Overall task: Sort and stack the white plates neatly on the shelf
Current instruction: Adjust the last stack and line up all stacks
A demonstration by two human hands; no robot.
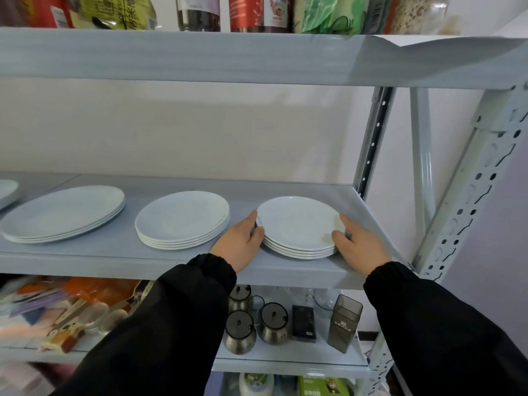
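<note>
White small stack [297, 224] of plates, held from both sides. The left hand [243, 244] has its thumb on the left rim and its fingers curled against the stack's edge. The right hand [358, 247] mirrors it on the right rim, thumb on top, fingers wrapped round the side. Stack sits flat on the grey shelf [114, 252] at its right end, near the front edge, close to the upright [371, 144].

Key relation: stack lies squarely between the hands, both equally near; round, so no long axis to mind. Any tidying push probably goes left or far.

Middle stack [183, 215] sits just left of the left hand, apart from it. Large stack [63, 212] further left. Lone plate [7, 191] at the far left edge, cut off. Metal jars [240, 332] on the shelf below.
</note>
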